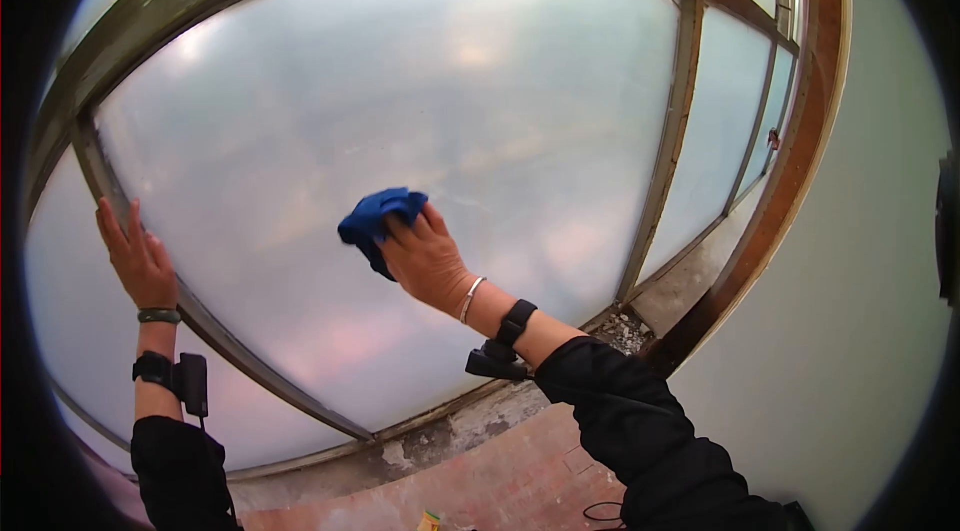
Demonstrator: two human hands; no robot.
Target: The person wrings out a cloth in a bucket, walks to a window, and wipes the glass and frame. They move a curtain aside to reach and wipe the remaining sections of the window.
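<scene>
A large frosted window pane (480,91) fills the middle of the view. My right hand (428,256) grips a bunched blue cloth (375,221) against the pane, a little below its centre. The palm side and part of the cloth are hidden behind my fingers. Over on the left, my left hand (138,256) lies on the window frame's upright (100,156), fingers stretched out and holding nothing. Each wrist carries a strapped black device, and bracelets show on both.
Peeling sill (470,424) runs under the window, with loose debris (622,329) in its right corner. Narrower panes (725,101) stand to the right, beside a brown wooden frame (790,201) and a pale wall (850,331). Below is reddish brick (500,471) with a small yellow item (429,521).
</scene>
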